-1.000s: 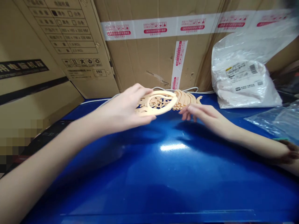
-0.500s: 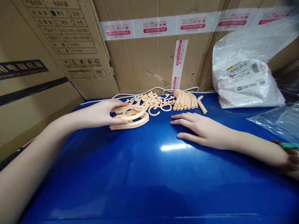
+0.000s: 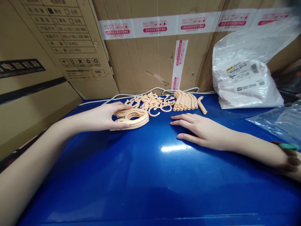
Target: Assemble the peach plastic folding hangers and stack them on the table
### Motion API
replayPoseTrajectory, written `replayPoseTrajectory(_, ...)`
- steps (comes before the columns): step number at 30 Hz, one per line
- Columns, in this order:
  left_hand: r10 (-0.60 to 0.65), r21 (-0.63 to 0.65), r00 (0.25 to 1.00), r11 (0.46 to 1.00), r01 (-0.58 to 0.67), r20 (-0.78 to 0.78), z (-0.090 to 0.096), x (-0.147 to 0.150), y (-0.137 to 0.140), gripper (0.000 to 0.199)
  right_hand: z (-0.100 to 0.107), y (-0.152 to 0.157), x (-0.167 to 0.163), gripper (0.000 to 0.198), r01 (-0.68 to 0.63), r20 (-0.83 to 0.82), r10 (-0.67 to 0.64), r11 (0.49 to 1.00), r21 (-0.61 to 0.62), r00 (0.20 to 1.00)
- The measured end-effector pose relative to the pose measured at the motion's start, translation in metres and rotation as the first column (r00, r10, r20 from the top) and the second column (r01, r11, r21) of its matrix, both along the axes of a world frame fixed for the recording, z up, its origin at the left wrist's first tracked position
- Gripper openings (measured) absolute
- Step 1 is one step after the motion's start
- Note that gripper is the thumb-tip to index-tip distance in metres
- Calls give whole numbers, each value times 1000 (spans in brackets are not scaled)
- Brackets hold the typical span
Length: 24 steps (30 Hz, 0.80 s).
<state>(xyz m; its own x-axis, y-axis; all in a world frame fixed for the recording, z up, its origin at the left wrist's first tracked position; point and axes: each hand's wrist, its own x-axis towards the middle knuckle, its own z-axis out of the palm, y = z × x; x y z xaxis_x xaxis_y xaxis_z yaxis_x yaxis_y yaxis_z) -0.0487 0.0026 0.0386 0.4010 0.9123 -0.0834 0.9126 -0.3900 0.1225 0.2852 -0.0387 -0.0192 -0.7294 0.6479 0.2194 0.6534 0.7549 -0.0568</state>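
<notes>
My left hand (image 3: 107,116) is closed around the left end of a stack of cream plastic hanger pieces (image 3: 140,121), curved and with oval openings. Its thumb lies along the near side and its fingers over the far side. The stack rests on the blue table, its pieces lying mostly one on another. Behind it spreads a loose heap of small cream hooks (image 3: 150,99). My right hand (image 3: 196,128) lies on the tabletop with fingers stretched out, holding nothing. Just beyond its fingertips is a row of curved cream hanger arms (image 3: 184,101), with a single arm (image 3: 201,105) lying apart at the right.
Cardboard boxes (image 3: 141,62) stand along the back and left of the blue table (image 3: 141,175). A white cable (image 3: 122,95) runs along the back edge. At the right are a white plastic bag with a label (image 3: 249,84) and a clear plastic bag (image 3: 277,122).
The upper pieces under my left hand have come down into line with the stack, where one sat askew before. My right hand stays in place. The view has shifted slightly.
</notes>
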Motion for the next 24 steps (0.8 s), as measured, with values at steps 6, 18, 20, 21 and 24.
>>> replayPoseTrajectory(6,-7,-4,1000,1000,7,-5,0,0,1,91,0,-1,-1,51,3,0,-3,1000,0,1000)
replayPoseTrajectory(18,-7,-20,999,1000,8,32,-2,-1,2,93,1,0,0,52,9,22,-9,1000,-2,1000)
replayPoseTrajectory(20,-4,-24,999,1000,5,36,-2,-1,3,93,0,-1,-1,52,10,20,-10,1000,-2,1000)
replayPoseTrajectory(21,-4,-25,999,1000,5,37,-2,-2,3,93,0,-1,-1,52,9,19,-9,1000,-1,1000)
replayPoseTrajectory(24,-4,-28,999,1000,5,40,-3,-2,3,93,0,-1,-1,52,5,20,-5,1000,5,1000)
